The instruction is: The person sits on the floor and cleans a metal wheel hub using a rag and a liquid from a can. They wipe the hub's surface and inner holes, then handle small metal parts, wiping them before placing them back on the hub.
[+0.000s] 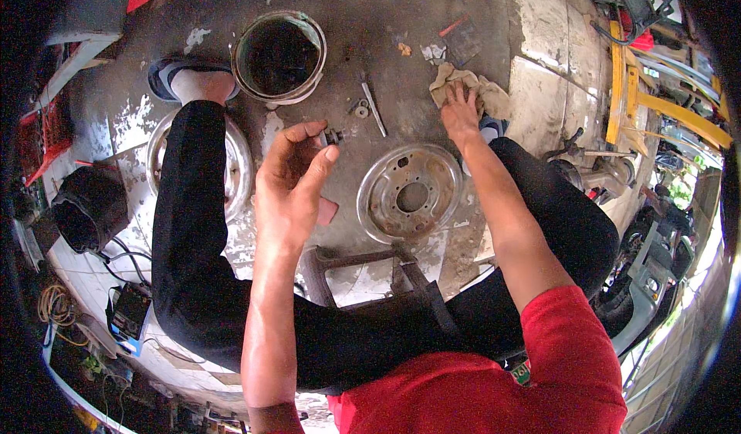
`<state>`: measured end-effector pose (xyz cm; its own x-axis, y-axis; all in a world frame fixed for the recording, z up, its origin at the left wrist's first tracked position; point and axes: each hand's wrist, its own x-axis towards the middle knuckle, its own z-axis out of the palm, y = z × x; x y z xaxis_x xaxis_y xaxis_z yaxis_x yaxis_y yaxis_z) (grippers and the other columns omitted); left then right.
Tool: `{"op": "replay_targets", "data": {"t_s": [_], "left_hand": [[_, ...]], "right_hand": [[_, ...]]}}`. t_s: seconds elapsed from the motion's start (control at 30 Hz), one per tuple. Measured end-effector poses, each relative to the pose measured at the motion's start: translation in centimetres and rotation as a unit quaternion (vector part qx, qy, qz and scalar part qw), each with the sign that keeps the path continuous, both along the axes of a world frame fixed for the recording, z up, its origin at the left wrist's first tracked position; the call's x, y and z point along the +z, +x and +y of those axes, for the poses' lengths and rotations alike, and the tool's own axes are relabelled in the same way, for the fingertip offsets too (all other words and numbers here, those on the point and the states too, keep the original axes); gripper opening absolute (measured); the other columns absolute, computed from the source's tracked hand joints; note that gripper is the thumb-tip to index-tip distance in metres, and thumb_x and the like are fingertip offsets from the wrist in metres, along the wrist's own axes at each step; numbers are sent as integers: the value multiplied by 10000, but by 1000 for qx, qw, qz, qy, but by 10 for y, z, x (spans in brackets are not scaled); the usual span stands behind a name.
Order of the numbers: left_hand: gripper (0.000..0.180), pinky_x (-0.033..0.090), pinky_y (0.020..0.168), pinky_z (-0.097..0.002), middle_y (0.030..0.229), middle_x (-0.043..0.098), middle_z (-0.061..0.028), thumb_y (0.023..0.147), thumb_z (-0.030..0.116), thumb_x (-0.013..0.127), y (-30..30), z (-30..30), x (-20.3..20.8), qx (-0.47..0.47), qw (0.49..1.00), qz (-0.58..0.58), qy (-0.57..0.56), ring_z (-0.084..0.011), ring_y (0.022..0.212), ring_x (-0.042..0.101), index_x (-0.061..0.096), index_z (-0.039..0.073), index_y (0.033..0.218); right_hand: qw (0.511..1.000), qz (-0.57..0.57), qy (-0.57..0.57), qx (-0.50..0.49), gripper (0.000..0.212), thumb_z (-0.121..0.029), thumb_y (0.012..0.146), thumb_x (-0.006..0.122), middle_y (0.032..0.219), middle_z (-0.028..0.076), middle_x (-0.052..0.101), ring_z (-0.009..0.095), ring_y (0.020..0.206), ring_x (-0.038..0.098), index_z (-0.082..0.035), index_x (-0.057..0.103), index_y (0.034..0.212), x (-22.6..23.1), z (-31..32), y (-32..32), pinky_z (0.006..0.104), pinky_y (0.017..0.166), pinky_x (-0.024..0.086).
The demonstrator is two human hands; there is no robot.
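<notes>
Small dark metal part (334, 136): near the centre of the frame, slightly left and above, held up in front of the floor (340, 179). Left hand (290, 170) has it between the tips of thumb and index finger; these fingers are closed to the part's width, the pinch narrow. Exact shape of the part too small to tell.

Right hand (461, 116): upper right of centre, laid on a crumpled beige rag (492, 96). Its fingers are slightly spread over the cloth; cannot tell whether they grip a fold.

Between the hands, on the floor: a thin metal rod (373, 108), lying aslant, with a small round washer (361, 111) just beside it. Below these, right of centre, a round metal wheel disc (373, 216) with a central hole, worn and brownish.

Upper left of centre: a round basin (310, 91), dark inside, near the person's left foot. A second wheel disc (240, 173) lies at left, partly hidden by the left leg.

Farther out: a black container (96, 206) at the left, a coiled cable (55, 304) at the lower left, a yellow frame (629, 98) at the upper right.
</notes>
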<state>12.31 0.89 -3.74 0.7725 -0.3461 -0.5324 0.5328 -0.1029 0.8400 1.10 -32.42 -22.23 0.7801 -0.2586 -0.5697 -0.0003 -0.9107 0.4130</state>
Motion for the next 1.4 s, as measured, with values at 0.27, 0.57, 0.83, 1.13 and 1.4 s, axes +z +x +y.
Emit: {"op": "replay_targets", "data": {"t_s": [0.27, 0.57, 0.83, 1.13, 1.4], "left_hand": [[324, 477, 839, -262, 996, 634, -44, 889, 99, 709, -5, -1, -13, -15, 999, -33, 34, -110, 906, 589, 605, 16, 1184], [318, 512, 790, -285, 942, 672, -62, 872, 78, 714, -6, -9, -8, -66, 992, -70, 77, -133, 859, 647, 611, 13, 1166], [307, 505, 811, -269, 954, 674, -58, 883, 87, 709, -10, -12, -18, -80, 994, -48, 61, -127, 897, 647, 606, 21, 1165], [319, 498, 872, -265, 1040, 660, -47, 863, 51, 719, -9, -16, 24, -82, 994, -66, -37, -116, 965, 631, 618, 20, 1164], [232, 514, 891, -311, 1039, 670, -101, 845, 58, 732, -30, -13, 30, -104, 970, -222, -8, -166, 965, 651, 649, -25, 1046]], "right_hand": [[993, -95, -47, 52, 353, -212, 888, 561, 1489, 81, 419, 294, 1392, 336, -104, 667, 1207, -4, -20, 17, 575, 1123, 232], [964, -142, 21, -225, 407, -144, 922, 520, 1325, 136, 571, 317, 1301, 469, -124, 555, 1327, -25, -70, 28, 624, 1094, 266], [921, -195, 240, -236, 342, -233, 896, 648, 1006, 225, 688, 423, 967, 649, -45, 604, 1178, 8, -79, 45, 472, 841, 516], [828, -199, 480, -211, 275, -231, 874, 727, 979, 131, 701, 215, 857, 675, -25, 634, 1031, 170, -9, 74, 356, 774, 519], [693, -202, 645, -248, 137, -121, 957, 619, 1083, 56, 639, 118, 998, 604, -12, 616, 1040, 263, 113, 28, 283, 846, 495]]}}
